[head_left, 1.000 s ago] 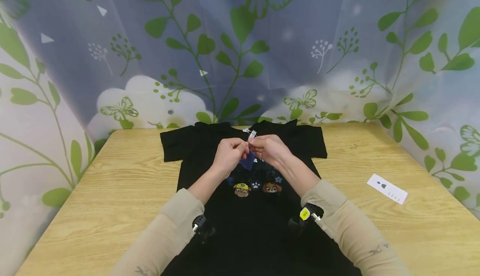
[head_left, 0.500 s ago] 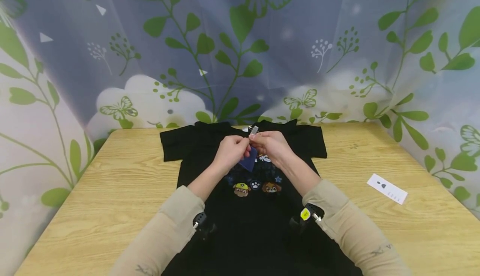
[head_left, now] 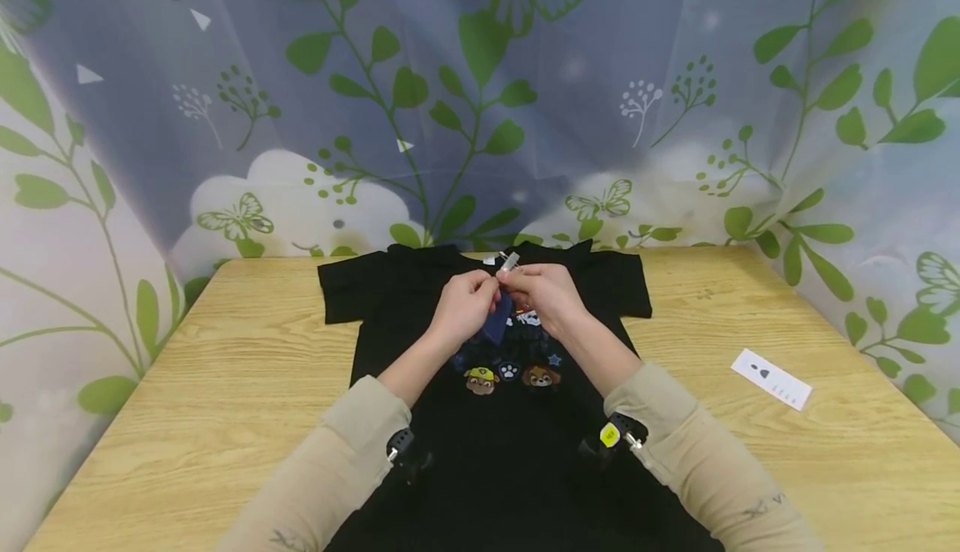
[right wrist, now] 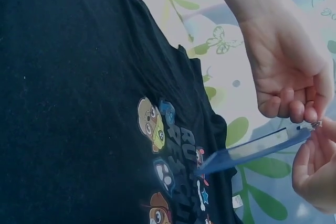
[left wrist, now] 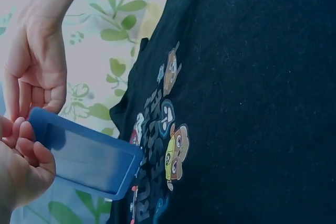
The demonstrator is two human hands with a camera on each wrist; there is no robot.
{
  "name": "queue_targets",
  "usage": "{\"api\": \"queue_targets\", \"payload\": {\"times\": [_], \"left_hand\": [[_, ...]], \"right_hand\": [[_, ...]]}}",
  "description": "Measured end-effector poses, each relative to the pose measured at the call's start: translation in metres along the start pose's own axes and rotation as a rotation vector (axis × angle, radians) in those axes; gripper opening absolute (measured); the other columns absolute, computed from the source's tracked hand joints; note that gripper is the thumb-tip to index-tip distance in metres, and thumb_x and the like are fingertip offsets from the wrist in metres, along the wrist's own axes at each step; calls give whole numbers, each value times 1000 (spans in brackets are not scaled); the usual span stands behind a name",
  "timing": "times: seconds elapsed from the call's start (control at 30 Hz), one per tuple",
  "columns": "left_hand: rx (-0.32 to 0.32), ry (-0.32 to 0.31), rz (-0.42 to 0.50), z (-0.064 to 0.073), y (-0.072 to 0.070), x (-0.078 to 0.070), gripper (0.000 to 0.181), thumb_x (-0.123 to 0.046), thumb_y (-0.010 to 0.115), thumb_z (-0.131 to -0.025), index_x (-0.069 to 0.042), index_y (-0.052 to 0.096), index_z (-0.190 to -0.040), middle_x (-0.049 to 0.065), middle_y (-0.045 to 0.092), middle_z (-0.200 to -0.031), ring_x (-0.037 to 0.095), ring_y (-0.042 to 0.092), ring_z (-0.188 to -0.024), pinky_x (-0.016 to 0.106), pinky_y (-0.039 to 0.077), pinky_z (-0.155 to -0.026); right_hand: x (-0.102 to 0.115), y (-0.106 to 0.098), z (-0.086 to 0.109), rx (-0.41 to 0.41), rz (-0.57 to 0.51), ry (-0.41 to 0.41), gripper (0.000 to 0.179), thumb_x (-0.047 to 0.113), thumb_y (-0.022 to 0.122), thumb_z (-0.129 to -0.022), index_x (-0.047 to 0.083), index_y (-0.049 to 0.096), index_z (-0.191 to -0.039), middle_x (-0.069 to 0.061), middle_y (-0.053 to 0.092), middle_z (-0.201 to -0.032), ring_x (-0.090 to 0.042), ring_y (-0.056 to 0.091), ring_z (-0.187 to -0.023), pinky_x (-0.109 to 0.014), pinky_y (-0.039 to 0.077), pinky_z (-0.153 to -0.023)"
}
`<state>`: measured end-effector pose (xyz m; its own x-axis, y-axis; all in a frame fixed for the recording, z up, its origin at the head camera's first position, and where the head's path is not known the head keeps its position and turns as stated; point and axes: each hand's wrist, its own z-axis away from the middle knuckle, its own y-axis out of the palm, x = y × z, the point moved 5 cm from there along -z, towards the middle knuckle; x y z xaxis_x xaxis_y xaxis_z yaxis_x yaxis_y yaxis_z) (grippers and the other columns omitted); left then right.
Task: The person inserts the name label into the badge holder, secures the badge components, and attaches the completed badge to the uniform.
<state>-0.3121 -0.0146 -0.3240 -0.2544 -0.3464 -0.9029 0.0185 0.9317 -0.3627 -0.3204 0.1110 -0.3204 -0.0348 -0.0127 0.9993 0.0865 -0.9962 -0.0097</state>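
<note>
A blue badge holder (left wrist: 89,156) with a clear window hangs over the black T-shirt (head_left: 517,460), its lower end near the printed cartoon figures. My left hand (head_left: 465,306) pinches the holder's top end between thumb and fingers. Just right of it, my right hand (head_left: 551,293) pinches the badge clip (head_left: 510,262), whose strap and metal part stick up above the fingertips. In the right wrist view a small metal piece (right wrist: 316,124) shows where the fingertips meet. Exactly how clip and holder join is hidden by the fingers.
A white printed card (head_left: 771,378) lies on the wooden table (head_left: 247,385) to the right of the shirt. Behind the table hangs a leaf-patterned cloth (head_left: 570,102). The shirt's collar label (head_left: 489,260) shows just beyond the hands.
The clip's strap has tilted a little to the right above my right fingers. The badge holder has turned, looking narrower. Both hands stay close together at nearly the same spot.
</note>
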Motion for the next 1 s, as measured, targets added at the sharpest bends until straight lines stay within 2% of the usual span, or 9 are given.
{"api": "queue_targets", "payload": {"times": [0.17,0.3,0.53,0.73,1.0], "left_hand": [[-22,7,52,1,3,0,26,-10,49,-90,-3,57,-67,0,48,-58,13,42,-54,24,31,-49],[-37,5,130,1,5,3,25,-7,49,-89,-3,55,-64,-2,44,-57,12,40,-55,23,29,-49],[-26,-4,282,1,7,7,28,-4,48,-90,-2,50,-62,-1,40,-52,10,37,-50,22,28,-47],[-10,-3,382,-1,7,6,29,-1,46,-90,-4,48,-61,-1,42,-55,9,37,-50,21,29,-47],[32,-58,346,0,8,8,29,-3,47,-90,-4,50,-62,-1,47,-59,8,43,-53,20,36,-51]], "right_hand": [[-1,1,0,-32,67,10,21,7,58,-91,-13,63,-93,-2,59,-71,-9,58,-59,-26,48,-57],[-1,4,-1,-17,57,8,18,5,55,-92,-11,61,-85,-4,56,-74,-8,56,-57,-24,47,-57],[-3,7,0,40,-92,55,17,1,50,-94,-6,60,-81,-8,55,-82,-12,55,-69,-23,46,-64],[-1,6,1,88,-271,87,15,-1,47,-94,-2,57,-84,-6,56,-78,-13,57,-67,-23,47,-65],[-6,2,-2,131,-301,107,16,-1,47,-94,-1,58,-81,-6,57,-77,-13,57,-68,-23,48,-66]]}}
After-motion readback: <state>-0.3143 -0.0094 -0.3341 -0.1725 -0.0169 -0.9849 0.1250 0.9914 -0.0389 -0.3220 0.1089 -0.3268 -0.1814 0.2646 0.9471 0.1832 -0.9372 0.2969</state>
